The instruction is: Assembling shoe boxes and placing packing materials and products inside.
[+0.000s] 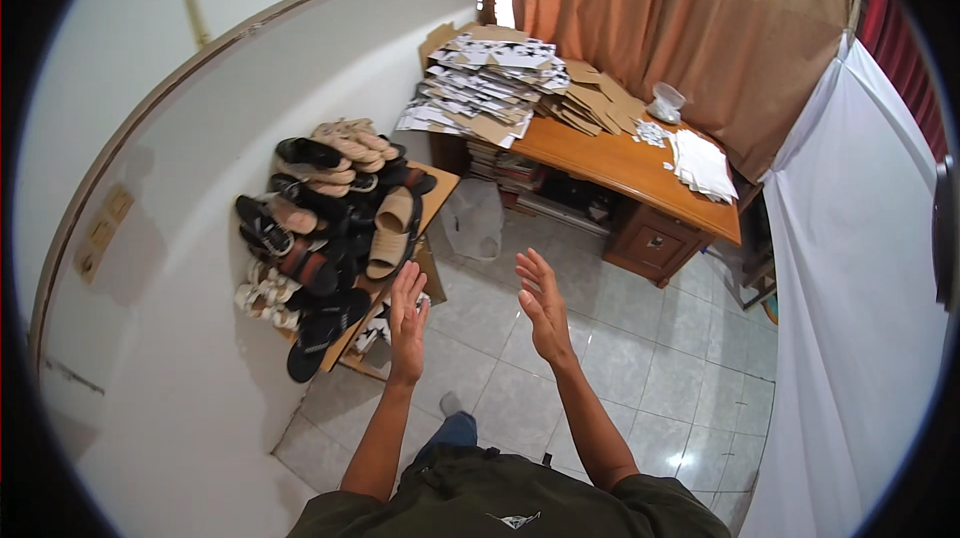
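Both my hands are raised in front of me, palms roughly facing each other, over the tiled floor. My left hand (408, 323) has its fingers stretched out and holds nothing. It is nearest to the small wooden table (436, 188) heaped with sandals and slippers. A pair of tan slide sandals (388, 250) lies at that table's right edge, beside several black sandals (325, 323). My right hand (543, 306), likewise empty with fingers extended, hangs apart from everything, between the small table and the wooden desk (600, 160).
On the desk are stacked flattened cardboard boxes (490, 83), a pile of white sheets (702, 166), small white packets (651, 134) and a clear bag (667, 101). A translucent plastic bag (474, 221) sits on the floor between the tables. White cloth (840, 288) hangs at right.
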Demonstrator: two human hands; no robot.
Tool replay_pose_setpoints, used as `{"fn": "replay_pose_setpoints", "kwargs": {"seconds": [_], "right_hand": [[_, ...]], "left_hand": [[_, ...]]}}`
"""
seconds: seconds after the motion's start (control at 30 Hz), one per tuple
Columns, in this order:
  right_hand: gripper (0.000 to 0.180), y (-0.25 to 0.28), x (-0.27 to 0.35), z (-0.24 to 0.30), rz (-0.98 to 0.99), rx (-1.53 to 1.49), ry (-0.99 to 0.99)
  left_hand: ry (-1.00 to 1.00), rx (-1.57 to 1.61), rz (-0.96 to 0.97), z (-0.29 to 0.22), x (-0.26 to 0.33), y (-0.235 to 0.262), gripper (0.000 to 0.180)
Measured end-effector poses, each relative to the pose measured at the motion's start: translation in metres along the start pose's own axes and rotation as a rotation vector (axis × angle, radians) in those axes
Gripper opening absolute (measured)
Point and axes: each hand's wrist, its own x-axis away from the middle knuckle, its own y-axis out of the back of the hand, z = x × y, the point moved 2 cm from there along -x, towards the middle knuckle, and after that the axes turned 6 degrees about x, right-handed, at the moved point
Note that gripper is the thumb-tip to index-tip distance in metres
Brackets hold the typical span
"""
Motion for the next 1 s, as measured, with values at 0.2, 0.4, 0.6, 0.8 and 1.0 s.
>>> {"fn": "replay_pose_setpoints", "kwargs": {"seconds": [0.2, 0.4, 0.6, 0.8, 1.0], "right_hand": [[0.070, 0.055, -0.086, -0.050, -0.098, 0.065, -0.053], [0.066, 0.086, -0.196, -0.104, -0.144, 0.055, -0.078], [0.064, 0.123, -0.289, -0.157, -0.189, 0.081, -0.108], [0.064, 0.171, -0.385, -0.215, -0.194, 0.032, -0.116], [0.063, 0.221, -0.493, -0.281, -0.075, -0.027, -0.137]], "left_hand": [[0.074, 0.041, 0.078, 0.063, -0.108, -0.038, 0.082], [0.124, 0.079, 0.131, 0.101, -0.239, -0.071, 0.080], [0.139, 0.096, 0.163, 0.139, -0.348, -0.098, 0.074], [0.142, 0.068, 0.140, 0.187, -0.442, -0.136, 0.074], [0.110, 0.017, 0.022, 0.253, -0.534, -0.184, 0.078]]}}
